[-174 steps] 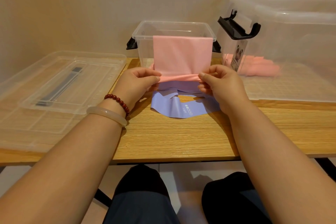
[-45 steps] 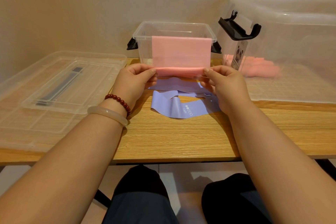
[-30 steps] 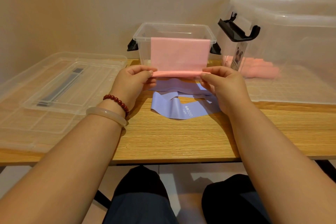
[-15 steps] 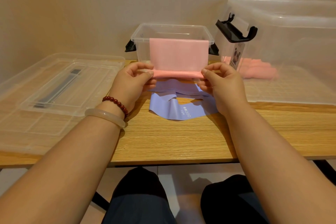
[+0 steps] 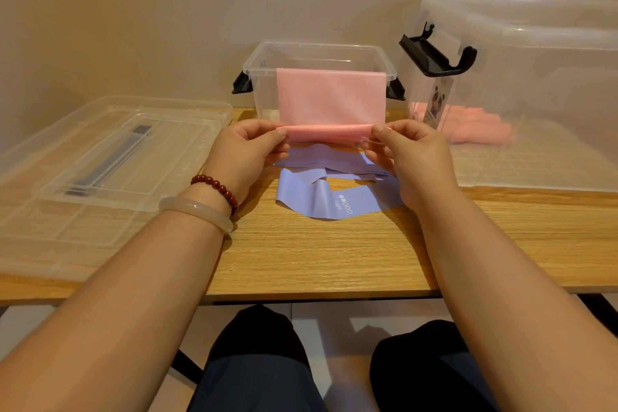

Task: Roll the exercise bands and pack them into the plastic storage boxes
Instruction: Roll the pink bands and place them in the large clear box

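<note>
Roll's crept a bit higher up our pink band (image 5: 330, 95).
We pinch its ends, left hand (image 5: 247, 154) and right hand (image 5: 411, 157) equally near; it lies crosswise, tail draped over the small box (image 5: 266, 90) rim ahead.

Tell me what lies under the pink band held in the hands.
A purple band lies crumpled on the table beneath the pink band. Its far edge is hidden by that band and the right hand.

Pink band (image 5: 329, 97), lower end rolled, hangs over the small clear box (image 5: 264, 94); purple band (image 5: 321, 202) lies loose below.
</note>
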